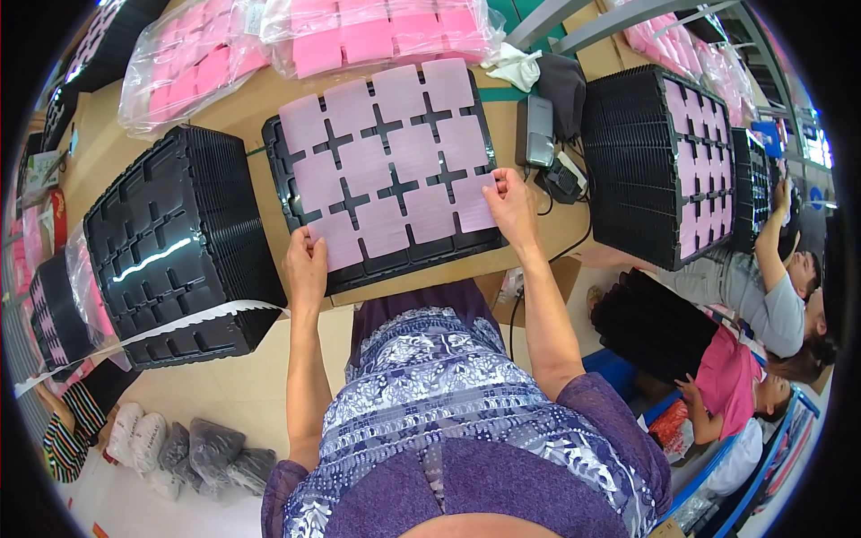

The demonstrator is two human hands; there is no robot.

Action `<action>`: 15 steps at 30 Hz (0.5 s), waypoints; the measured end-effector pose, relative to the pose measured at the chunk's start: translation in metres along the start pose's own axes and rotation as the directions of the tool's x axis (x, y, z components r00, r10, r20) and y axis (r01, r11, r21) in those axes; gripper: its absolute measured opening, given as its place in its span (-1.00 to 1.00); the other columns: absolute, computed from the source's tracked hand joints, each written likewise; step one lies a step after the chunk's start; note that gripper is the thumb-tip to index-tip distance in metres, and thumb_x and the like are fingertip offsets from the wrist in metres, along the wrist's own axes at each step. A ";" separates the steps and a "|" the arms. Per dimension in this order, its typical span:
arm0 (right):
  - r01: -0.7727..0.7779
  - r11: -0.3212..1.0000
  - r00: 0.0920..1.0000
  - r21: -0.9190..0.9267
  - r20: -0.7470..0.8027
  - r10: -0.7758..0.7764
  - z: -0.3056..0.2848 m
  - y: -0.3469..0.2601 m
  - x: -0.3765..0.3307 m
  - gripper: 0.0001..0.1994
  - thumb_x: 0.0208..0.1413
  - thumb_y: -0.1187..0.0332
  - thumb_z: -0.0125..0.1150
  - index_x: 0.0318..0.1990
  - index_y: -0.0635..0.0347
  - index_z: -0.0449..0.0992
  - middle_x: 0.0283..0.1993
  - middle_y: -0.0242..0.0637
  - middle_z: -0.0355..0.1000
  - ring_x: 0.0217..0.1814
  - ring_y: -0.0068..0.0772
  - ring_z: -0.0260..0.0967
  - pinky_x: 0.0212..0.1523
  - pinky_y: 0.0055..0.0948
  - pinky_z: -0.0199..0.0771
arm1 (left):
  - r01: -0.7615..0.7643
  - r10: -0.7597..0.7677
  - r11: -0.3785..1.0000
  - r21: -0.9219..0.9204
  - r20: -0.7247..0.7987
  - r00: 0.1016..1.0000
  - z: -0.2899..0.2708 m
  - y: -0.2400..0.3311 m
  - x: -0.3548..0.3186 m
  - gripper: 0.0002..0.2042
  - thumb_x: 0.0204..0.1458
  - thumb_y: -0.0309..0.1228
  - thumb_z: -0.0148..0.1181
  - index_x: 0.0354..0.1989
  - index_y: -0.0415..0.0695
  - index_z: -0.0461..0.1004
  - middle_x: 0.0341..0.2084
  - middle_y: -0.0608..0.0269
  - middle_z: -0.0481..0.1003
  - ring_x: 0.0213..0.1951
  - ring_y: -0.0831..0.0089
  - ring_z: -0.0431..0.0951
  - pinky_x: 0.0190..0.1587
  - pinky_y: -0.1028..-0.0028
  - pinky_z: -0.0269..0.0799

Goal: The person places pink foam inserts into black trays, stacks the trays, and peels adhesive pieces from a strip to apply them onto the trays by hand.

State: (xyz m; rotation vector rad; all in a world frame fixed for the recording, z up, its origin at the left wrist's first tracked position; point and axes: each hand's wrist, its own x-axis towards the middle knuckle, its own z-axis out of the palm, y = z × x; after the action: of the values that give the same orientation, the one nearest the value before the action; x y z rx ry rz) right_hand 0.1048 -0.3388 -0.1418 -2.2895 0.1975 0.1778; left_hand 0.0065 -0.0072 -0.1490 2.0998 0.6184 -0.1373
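Observation:
A thin pink foam sheet with cross-shaped cutouts lies over a black plastic tray on the table before me. The tray's dark surface shows through the cutouts and along the near edge. My left hand pinches the sheet's near left corner between thumb and fingers. At the right edge, close to the near right corner, my right hand grips the sheet the same way. The sheet sits slightly askew on the tray, and its far edge reaches past the tray's far rim.
Tall stacks of black trays stand to the left and right; pink sheet covers the right one's face. Bagged pink sheets lie at the back. A small grey device, cables and dark cloth sit right. Two people are farther right.

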 end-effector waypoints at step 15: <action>0.102 0.948 0.992 -0.302 -0.041 -0.120 0.010 0.003 -0.023 -0.70 0.06 0.36 0.23 -0.04 0.18 0.44 -0.43 -0.20 0.53 -0.36 -0.09 0.52 -0.31 -0.17 0.47 | 0.024 -0.010 0.977 0.213 -0.068 0.998 0.001 -0.014 -0.026 -0.60 0.07 -0.43 0.18 0.09 -0.17 0.31 -0.51 0.18 0.52 -0.46 0.29 0.56 -0.33 0.30 0.45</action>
State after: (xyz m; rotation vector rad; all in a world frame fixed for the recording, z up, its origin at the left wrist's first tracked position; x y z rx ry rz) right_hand 0.0806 -0.3311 -0.1460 -2.6023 0.0737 0.0862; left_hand -0.0222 -0.0114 -0.1516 2.3152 0.6871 -0.1493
